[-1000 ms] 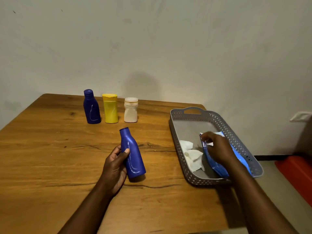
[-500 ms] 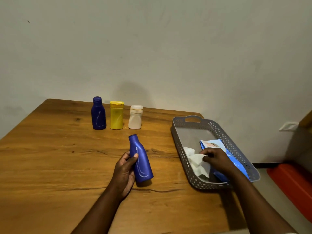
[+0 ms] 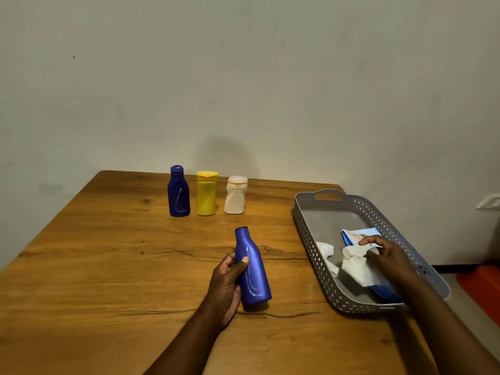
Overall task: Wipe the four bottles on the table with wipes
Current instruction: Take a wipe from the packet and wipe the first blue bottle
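Three bottles [image 3: 206,192] are standing at the surface's [image 3: 81,253] back. The left hand [image 3: 226,284] is gripping a tilted blue bottle [image 3: 251,269] around its waist (smooth plastic, probably light and slippery). The right hand [image 3: 389,257] is pinching a limp wipe [image 3: 355,266] over the tray [image 3: 311,247].

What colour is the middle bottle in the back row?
Yellow bottle, cap included; the head view shows it.

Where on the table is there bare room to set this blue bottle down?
Bare wood lies left of the left hand, and between the held bottle and the back row: dark blue bottle, yellow bottle, white bottle. The tray is crowded near the right hand, wipe and pack.
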